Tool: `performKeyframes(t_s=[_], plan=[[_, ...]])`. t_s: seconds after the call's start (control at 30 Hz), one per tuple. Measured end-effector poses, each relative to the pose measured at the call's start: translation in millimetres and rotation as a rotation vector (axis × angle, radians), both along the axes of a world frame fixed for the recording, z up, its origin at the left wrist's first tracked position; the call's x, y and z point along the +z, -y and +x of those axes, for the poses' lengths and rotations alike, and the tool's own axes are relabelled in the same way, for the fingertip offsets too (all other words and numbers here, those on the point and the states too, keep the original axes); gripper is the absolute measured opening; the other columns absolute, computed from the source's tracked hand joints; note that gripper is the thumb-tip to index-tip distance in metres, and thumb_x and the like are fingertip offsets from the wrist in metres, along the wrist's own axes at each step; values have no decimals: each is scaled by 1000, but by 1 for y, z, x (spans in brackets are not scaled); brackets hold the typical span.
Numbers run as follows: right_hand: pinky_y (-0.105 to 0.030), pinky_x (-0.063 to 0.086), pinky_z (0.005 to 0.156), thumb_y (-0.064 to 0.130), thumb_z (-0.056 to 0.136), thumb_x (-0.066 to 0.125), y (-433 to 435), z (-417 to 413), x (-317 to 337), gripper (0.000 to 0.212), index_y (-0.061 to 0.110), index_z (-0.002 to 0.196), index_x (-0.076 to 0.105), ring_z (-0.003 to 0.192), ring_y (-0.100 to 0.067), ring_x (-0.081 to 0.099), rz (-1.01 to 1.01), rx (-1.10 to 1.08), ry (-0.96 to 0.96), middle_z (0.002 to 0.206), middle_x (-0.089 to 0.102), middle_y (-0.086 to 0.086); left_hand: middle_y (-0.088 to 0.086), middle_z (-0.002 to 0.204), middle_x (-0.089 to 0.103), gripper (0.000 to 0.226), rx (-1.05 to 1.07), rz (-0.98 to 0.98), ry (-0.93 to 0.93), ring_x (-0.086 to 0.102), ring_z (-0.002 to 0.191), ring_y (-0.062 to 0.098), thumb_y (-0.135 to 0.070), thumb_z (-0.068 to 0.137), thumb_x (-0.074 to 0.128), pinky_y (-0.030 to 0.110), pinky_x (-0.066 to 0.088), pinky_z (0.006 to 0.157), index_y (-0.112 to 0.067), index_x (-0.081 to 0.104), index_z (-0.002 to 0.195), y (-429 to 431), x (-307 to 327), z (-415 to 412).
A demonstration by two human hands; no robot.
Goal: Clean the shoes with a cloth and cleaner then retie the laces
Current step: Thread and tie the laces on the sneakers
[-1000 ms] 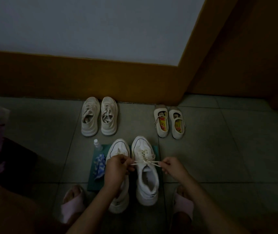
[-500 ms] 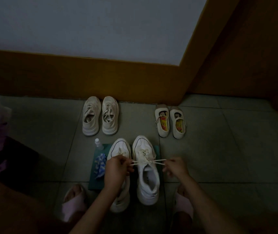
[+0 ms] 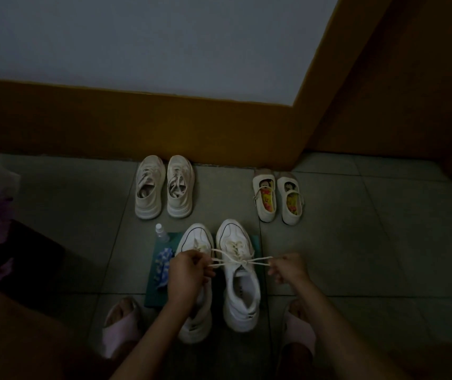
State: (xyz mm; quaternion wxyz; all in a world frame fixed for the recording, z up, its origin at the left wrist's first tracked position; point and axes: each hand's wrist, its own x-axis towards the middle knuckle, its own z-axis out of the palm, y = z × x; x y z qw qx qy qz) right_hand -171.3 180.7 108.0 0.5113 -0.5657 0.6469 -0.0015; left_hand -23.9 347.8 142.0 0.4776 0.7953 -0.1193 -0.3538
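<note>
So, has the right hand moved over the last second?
Yes, slightly: the right hand has drawn rightward, away from the white sneaker it is lacing, pulling the lace out longer.

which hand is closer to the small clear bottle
Left. The left hand sits close to the small clear bottle; the right hand is past both white sneakers.

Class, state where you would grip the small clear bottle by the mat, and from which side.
Probably grip the bottle round its narrow body, below the cap, coming from the left: it stands upright, the sneaker crowds its right and the cloth lies just nearer.
</note>
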Motion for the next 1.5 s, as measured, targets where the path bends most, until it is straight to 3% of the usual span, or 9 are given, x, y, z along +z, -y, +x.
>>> performKeyframes(t_s=[0.27,0.37,0.43,0.53,0.73,0.87,1.0,1.17,1.5], plan=[[-17,38,35,8,87,63,1,-3,5,23,5,65,59,35,-9,46,58,-53,101,58,56,-9,2,66,68,11,-110,61,127,65,59,13,-13,88,60,29,56,60,-9,67,80,-2,1,4],[-28,48,59,14,87,64,-3,7,18,8,10,93,60,80,-20,61,165,-12,163,88,61,-9,-3,70,68,9,-127,79,256,65,64,12,-27,81,69,37,57,64,-21,68,74,-8,-1,11],[-33,45,73,25,89,61,-9,20,26,19,17,105,56,99,-23,55,166,28,197,98,58,-3,-1,84,67,12,-97,124,412,63,74,14,-34,79,70,35,54,69,-22,69,82,-12,-2,12],[-29,44,67,45,79,67,-28,41,28,39,13,99,55,86,-19,57,125,69,276,87,58,1,10,119,53,40,-130,239,554,50,109,26,-31,78,70,38,44,90,-17,60,113,-16,-10,7],[-45,40,105,40,64,78,-69,52,-9,97,20,144,27,127,-28,44,-23,120,188,142,42,-8,20,138,38,77,-181,388,271,40,126,37,-39,77,68,44,39,100,-6,33,136,-12,-31,-7],[-40,38,105,31,66,80,-83,52,-8,103,22,146,16,129,-30,41,-124,135,113,143,39,-9,20,142,33,93,-186,488,223,40,127,37,-45,74,70,43,41,97,-7,19,142,-7,-38,-8],[-34,43,97,27,67,79,-81,50,-11,89,14,139,28,120,-29,50,-131,162,16,134,50,-12,21,140,33,99,-170,576,179,45,123,36,-49,70,73,41,44,92,-7,17,141,-3,-38,-6],[-33,44,95,30,74,74,-79,48,-7,75,6,135,36,120,-30,51,-171,210,-68,134,50,-14,13,119,58,77,-183,644,304,61,102,27,-56,82,57,35,50,78,-6,31,134,-4,-39,-5],[-28,44,83,22,76,73,-74,39,-4,64,3,128,41,111,-31,56,-106,52,2,126,54,-15,8,110,64,47,-116,483,374,62,98,23,-39,88,54,27,44,73,-14,47,127,-16,-35,-6]])
